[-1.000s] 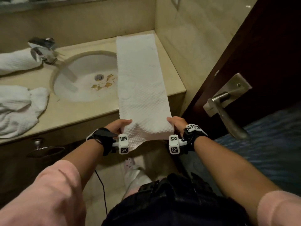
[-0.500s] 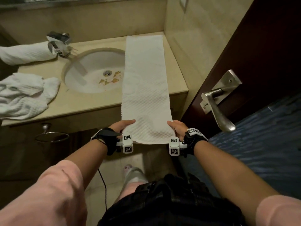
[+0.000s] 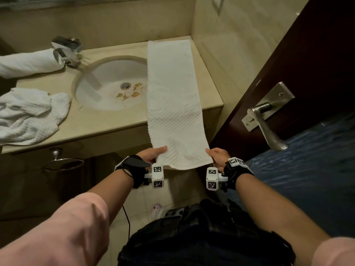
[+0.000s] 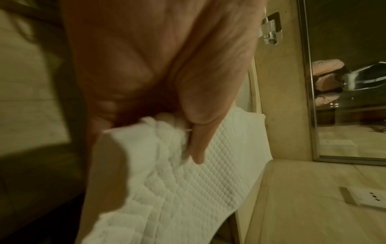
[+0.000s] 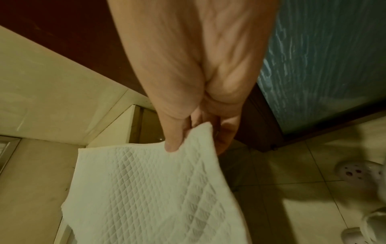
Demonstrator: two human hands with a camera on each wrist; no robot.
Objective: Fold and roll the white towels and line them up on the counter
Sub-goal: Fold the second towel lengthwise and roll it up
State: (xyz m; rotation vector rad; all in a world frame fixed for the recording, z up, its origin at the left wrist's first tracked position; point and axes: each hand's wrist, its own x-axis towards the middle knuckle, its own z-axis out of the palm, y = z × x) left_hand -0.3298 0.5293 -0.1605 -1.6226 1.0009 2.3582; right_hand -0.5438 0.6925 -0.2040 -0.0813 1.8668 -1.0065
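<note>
A long white quilted towel (image 3: 172,96), folded into a narrow strip, lies along the right side of the beige counter (image 3: 107,120) and hangs off its front edge. My left hand (image 3: 153,155) pinches the near left corner of the towel (image 4: 188,181), thumb on top. My right hand (image 3: 216,155) pinches the near right corner of the towel (image 5: 150,189) the same way. The near end is held up in the air between both hands. A rolled white towel (image 3: 28,63) lies at the back left. A crumpled white towel (image 3: 30,116) sits at the front left.
A round sink (image 3: 111,85) with brown stains is set in the counter, partly covered by the strip. A chrome tap (image 3: 67,50) stands behind it. A dark wooden door (image 3: 288,83) with a metal lever handle (image 3: 267,123) is close on the right. A towel ring (image 3: 63,163) hangs below the counter.
Both hands keep their pinch on the near corners. The towel's near end has been drawn tauter and flatter, and the strip lies straighter along the counter.
</note>
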